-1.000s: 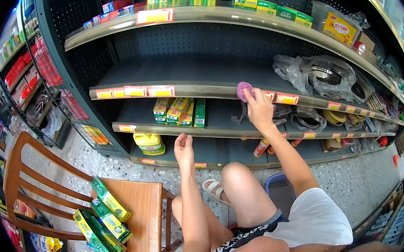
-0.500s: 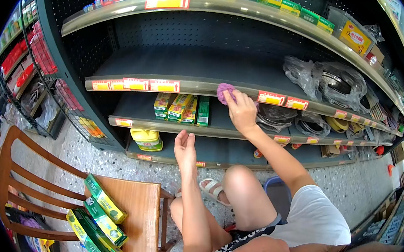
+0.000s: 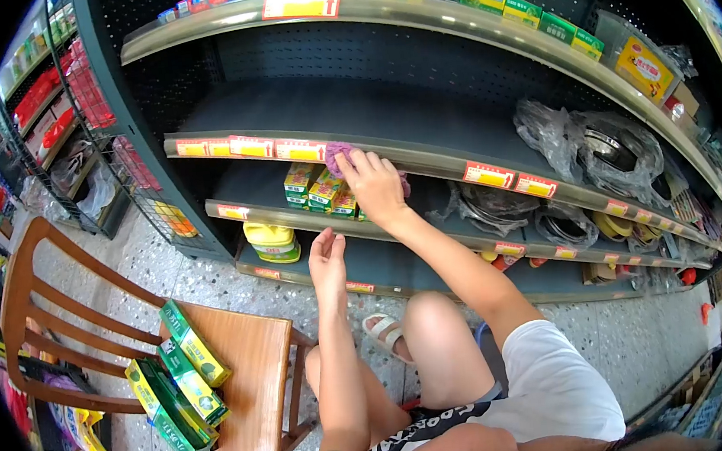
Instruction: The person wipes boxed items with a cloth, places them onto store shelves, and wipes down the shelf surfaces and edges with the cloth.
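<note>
My right hand (image 3: pixel 376 187) presses a bunched purple cloth (image 3: pixel 338 157) against the front edge of the middle shelf (image 3: pixel 424 163), just right of the price labels. Part of the cloth also shows behind the hand, on its right side. My left hand (image 3: pixel 327 257) is raised in front of the lower shelf edge, loosely curled with thumb and fingers apart and nothing visible in it. Behind and above it, small yellow and green boxes (image 3: pixel 323 191) stand on the lower shelf, partly hidden by my right hand. A yellow jug (image 3: pixel 272 243) sits on the bottom shelf, left of my left hand.
A wooden chair (image 3: pixel 255 349) at the left bears several green and yellow boxes (image 3: pixel 186 373). Plastic-wrapped pans (image 3: pixel 606 150) lie on the right of the middle shelf. More boxes (image 3: pixel 523 10) line the top shelf. A bluish bin (image 3: pixel 487 339) is partly hidden beside my knee.
My right hand has slid left along the middle shelf edge with the purple cloth, up to the price labels. My left hand has stayed nearly still. The view has shifted slightly.
</note>
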A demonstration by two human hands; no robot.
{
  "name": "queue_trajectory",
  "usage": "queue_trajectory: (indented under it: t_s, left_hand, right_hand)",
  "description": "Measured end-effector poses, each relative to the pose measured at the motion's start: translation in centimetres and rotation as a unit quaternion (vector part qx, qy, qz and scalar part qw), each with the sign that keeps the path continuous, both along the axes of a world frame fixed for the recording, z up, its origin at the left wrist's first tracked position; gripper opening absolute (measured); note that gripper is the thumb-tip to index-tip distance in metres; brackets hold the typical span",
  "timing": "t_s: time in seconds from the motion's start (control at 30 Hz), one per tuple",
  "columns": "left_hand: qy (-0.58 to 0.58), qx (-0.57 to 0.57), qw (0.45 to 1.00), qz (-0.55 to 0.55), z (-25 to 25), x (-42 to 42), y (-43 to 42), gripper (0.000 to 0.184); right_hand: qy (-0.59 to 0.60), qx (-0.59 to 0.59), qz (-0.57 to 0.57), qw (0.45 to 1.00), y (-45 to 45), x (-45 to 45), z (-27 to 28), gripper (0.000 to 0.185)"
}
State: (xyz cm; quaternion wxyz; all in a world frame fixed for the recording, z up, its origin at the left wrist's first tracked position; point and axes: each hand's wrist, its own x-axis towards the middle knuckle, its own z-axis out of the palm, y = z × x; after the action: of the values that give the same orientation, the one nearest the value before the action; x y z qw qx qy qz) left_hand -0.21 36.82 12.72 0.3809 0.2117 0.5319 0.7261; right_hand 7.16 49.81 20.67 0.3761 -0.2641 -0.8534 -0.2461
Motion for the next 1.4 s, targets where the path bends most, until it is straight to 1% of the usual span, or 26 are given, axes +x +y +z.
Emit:
queue_trajectory:
  t_s: [0.07,0.17,0.3,0.4,0.43,0.53,0.67,0.8,0.9,1.0,1.13,1.17,1.27,1.3,1.4]
  left_hand:
    - [0.003,-0.019,1.000,-0.004,0.5,-0.9,-0.5,0.041]
    - [-0.025,-0.015,1.000,-0.006,0.1,-3.0,-0.5,0.041]
    - [0.065,-0.009,0.998,-0.007,0.2,-6.0,-1.6,0.039]
    - [0.082,-0.028,0.996,0.009,-0.5,-8.9,-2.2,0.031]
    - [0.111,-0.031,0.993,0.015,-0.6,-9.7,-2.2,0.031]
    - [0.147,-0.035,0.988,0.006,-0.8,-11.6,-1.8,0.032]
    - [0.156,-0.019,0.987,-0.009,-2.4,-13.1,-0.2,0.033]
    - [0.182,-0.009,0.983,-0.029,-6.5,-13.6,1.2,0.034]
    - [0.183,0.011,0.983,-0.018,-10.0,-14.3,1.8,0.034]
    - [0.165,0.019,0.986,-0.008,-11.3,-14.4,1.8,0.033]
    - [0.161,0.043,0.986,-0.013,-11.9,-15.1,2.0,0.031]
    - [0.164,0.041,0.986,-0.013,-11.5,-15.3,1.8,0.031]
    - [0.148,0.063,0.987,-0.004,-11.8,-15.8,1.6,0.031]
    - [0.136,0.060,0.989,-0.004,-11.8,-15.8,1.3,0.031]
    - [0.161,0.058,0.985,0.006,-11.9,-16.5,0.7,0.031]
  right_hand:
    - [-0.005,-0.027,0.001,1.000,0.0,1.0,0.2,0.041]
    - [0.001,-0.003,-0.034,0.999,0.1,4.1,-0.2,0.040]
    - [0.026,-0.001,-0.072,0.997,0.0,9.4,-0.1,0.041]
    - [0.064,0.002,-0.095,0.993,-0.3,11.8,0.2,0.040]
    - [0.070,0.001,-0.083,0.994,-0.2,11.9,0.3,0.041]
    - [0.071,0.008,-0.086,0.994,0.2,10.4,0.4,0.040]
    - [0.024,0.009,-0.072,0.997,0.5,6.9,1.4,0.040]
    - [0.000,0.012,-0.040,0.999,0.8,2.8,2.0,0.043]
    - [-0.010,-0.003,-0.016,1.000,0.8,0.0,2.3,0.042]
    - [-0.031,0.022,-0.005,0.999,0.9,-2.7,2.5,0.040]
    - [-0.042,0.031,0.015,0.999,1.2,-6.5,2.6,0.037]
    - [-0.043,-0.003,0.024,0.999,1.0,-7.3,2.7,0.043]
    - [-0.038,-0.004,0.032,0.999,1.0,-9.5,2.4,0.043]
    - [-0.045,-0.013,0.021,0.999,0.8,-9.9,2.6,0.042]
    - [-0.036,-0.015,0.037,0.999,1.1,-9.8,2.4,0.042]
